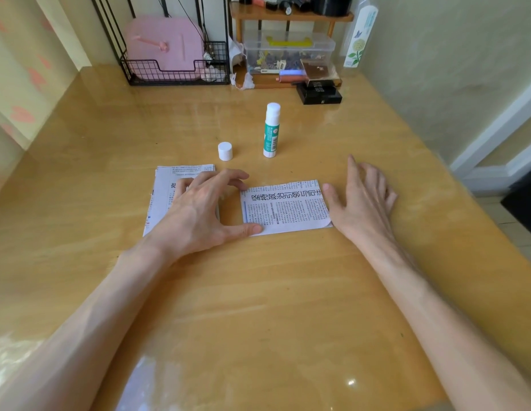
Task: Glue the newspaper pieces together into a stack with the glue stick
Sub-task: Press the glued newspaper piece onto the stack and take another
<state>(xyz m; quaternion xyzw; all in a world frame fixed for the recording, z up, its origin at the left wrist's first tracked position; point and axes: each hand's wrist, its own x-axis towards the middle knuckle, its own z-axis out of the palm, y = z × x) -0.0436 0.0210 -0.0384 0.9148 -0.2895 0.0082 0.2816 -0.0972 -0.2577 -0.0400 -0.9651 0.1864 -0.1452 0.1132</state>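
A newspaper piece with a bold headline (285,207) lies flat at the middle of the table. My left hand (204,209) touches its left edge, thumb on the near left corner, fingers loosely spread. Under that hand lies a pile of more newspaper pieces (166,197). My right hand (362,197) rests flat on the table, its thumb against the piece's right edge. Behind the papers the uncapped glue stick (271,130) stands upright, green and white. Its white cap (225,151) sits to its left.
The wooden table (258,292) has a glossy cover. At the back stand a black wire rack with a pink case (169,54), a clear plastic box (288,51) under a small wooden shelf, and black boxes (319,94). A wall runs along the right.
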